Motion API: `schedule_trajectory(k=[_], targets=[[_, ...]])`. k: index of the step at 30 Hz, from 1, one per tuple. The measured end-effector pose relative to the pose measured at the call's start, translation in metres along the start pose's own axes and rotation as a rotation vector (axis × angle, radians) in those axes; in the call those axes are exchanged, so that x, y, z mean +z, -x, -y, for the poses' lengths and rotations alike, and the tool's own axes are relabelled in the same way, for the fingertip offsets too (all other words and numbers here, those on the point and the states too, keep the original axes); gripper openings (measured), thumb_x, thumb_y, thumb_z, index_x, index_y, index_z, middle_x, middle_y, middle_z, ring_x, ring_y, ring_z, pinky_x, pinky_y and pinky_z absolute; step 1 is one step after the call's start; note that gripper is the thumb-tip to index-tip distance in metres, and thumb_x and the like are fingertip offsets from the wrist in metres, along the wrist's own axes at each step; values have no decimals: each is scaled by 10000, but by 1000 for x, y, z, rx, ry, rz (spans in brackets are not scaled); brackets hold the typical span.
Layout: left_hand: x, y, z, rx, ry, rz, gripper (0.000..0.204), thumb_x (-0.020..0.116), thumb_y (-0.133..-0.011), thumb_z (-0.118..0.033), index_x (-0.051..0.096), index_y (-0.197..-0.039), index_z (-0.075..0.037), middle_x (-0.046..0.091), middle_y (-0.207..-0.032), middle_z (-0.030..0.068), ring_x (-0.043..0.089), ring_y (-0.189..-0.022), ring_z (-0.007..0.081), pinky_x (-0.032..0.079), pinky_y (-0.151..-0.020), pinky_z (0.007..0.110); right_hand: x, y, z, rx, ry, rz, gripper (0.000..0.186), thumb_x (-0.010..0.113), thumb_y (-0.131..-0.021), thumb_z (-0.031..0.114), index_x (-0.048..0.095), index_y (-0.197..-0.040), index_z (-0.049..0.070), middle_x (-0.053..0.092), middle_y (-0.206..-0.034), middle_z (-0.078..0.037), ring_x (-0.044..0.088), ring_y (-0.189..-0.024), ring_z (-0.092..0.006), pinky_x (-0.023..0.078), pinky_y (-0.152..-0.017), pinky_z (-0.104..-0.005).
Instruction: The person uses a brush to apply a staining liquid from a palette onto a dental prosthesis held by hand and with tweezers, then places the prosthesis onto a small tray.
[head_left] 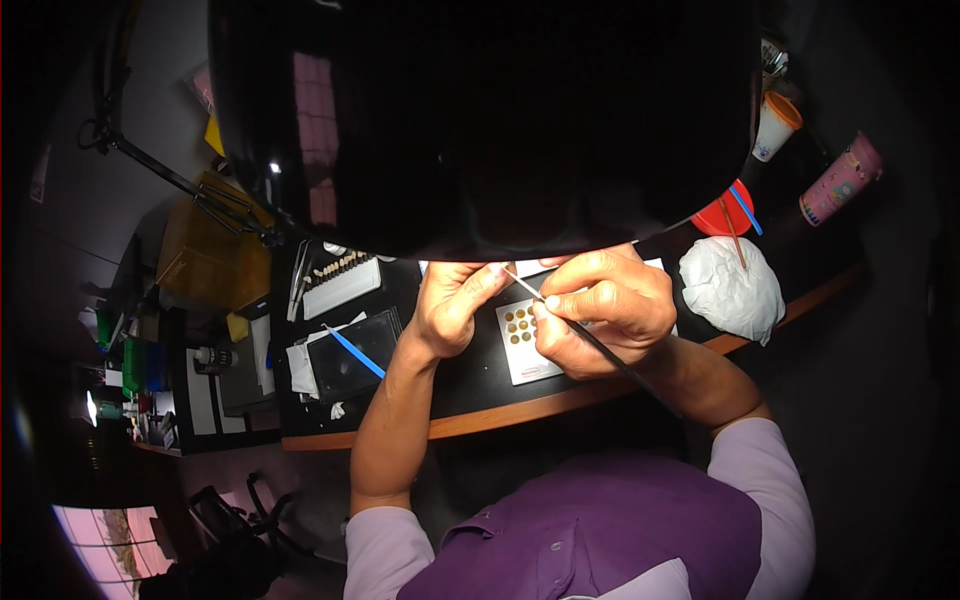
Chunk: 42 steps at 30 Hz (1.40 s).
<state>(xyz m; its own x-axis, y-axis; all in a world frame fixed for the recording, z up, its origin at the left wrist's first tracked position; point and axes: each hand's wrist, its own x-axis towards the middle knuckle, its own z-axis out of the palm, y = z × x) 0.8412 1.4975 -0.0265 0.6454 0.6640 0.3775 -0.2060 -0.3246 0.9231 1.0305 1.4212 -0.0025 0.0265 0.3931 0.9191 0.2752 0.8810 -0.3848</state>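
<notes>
My right hand (610,310) pinches a slim brush (605,350) with a long dark handle and a pale metal front part. The handle slants down to the right, past my wrist. Its front end points at the fingertips of my left hand (455,305), which are closed in a pinch. Whatever those fingers hold is too small and too near the black shade's edge to make out. Partly beneath my right hand lies a white palette (528,372) with rows of round brownish spots.
A large glossy black shade (480,130) hides the far table. To the left are a rack of small tan pieces (342,285), a black box (352,355) and a blue stick (355,352). Rightward sit crumpled white tissue (730,290), a red dish (712,217) and a pink tumbler (842,180).
</notes>
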Motion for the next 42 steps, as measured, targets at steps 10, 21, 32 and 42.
schedule_trajectory(k=[10, 21, 32, 42], targets=[[4, -1, -5, -100, -2, -10, 350, 453, -1007, -233, 540, -754, -8, 440, -597, -3, 353, -564, 88, 288, -545, 282, 2, 1, -2, 49, 51, -38, 161, 730, -696, -74, 627, -783, 14, 644, -783, -92, 677, -892, -282, 544, -742, -360], [7, -4, -9, -95, -69, -28, 401, 462, -993, -210, 514, -643, -20, 429, -571, -3, 351, -553, 94, 283, -531, 293, 0, -2, -1, 49, 93, -1, 171, 745, -708, -78, 632, -805, 6, 665, -788, -115, 683, -885, -281, 538, -752, -362], [8, -4, -10, -94, -59, -24, 385, 462, -996, -198, 513, -655, -27, 439, -590, -10, 356, -564, 91, 287, -539, 287, 1, -3, -1, 35, 94, -14, 161, 742, -708, -74, 634, -805, -3, 653, -776, -110, 678, -858, -277, 540, -737, -357], [1, 1, -2, -123, -25, 2, 437, 492, -1017, -239, 662, -1282, 65, 505, -704, -28, 377, -603, 49, 276, -556, 232, 0, -3, 0, 56, 61, 3, 157, 764, -714, -54, 639, -797, -6, 659, -774, -114, 677, -856, -281, 539, -739, -358]])
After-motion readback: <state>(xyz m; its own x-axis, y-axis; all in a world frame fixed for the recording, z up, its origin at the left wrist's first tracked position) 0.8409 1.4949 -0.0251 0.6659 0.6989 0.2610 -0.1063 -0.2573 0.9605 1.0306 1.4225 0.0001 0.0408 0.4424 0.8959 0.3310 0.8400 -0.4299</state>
